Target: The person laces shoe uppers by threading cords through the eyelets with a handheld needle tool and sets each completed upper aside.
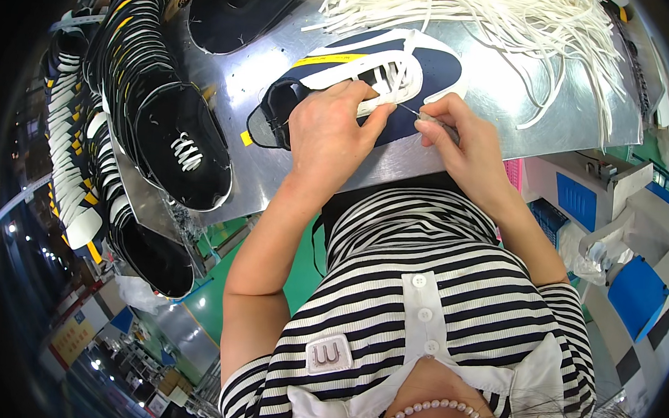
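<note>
A navy, white and yellow shoe upper (436, 67) lies on the metal table, its black collar toward the left and a white lace through its eyelets. My left hand (331, 122) is closed on the upper beside the eyelet opening, thumb and fingers pressing on it. At the right edge of the opening, my right hand (467, 136) pinches a thin pointed metal tool (409, 109). The tool's shaft points left toward the eyelets and my left thumb. Most of its handle is hidden in my fingers, and I cannot tell whether its tip touches the lace.
Loose white laces (481, 16) are heaped along the table's far side, some trailing right. Nested black shoe uppers (190, 145) form long stacks at the left, overhanging the metal table (253, 178). Another dark upper (239, 15) lies at the far left. Grey machinery (615, 201) stands right.
</note>
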The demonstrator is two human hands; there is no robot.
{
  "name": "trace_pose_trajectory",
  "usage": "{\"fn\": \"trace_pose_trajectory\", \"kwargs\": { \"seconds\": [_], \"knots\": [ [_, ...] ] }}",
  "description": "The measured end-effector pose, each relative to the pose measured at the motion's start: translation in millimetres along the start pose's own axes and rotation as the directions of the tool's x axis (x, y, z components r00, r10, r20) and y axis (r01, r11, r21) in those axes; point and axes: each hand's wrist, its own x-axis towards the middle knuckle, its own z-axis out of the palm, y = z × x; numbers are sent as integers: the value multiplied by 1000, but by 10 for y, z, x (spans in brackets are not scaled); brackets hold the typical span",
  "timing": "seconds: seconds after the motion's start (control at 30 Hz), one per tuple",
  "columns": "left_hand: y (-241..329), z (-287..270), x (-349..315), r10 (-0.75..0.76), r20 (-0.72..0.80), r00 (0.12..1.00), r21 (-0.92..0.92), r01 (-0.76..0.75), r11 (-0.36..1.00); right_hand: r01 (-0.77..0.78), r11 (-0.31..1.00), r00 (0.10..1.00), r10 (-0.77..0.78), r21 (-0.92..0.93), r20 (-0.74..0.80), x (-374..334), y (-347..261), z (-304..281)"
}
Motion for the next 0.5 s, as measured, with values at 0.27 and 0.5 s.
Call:
{"fn": "trace_pose_trajectory", "kwargs": {
  "seconds": [0.27, 0.5],
  "knots": [
    [2, 7, -81, 88, 59, 994, -190, -75, 979, -95, 993, 990, 88, 69, 106, 25, 27, -59],
    [10, -13, -197, 241, -30, 970, -166, -242, 956, -63, 985, 996, 53, 162, 66, 151, 16, 176]
  ]
}}
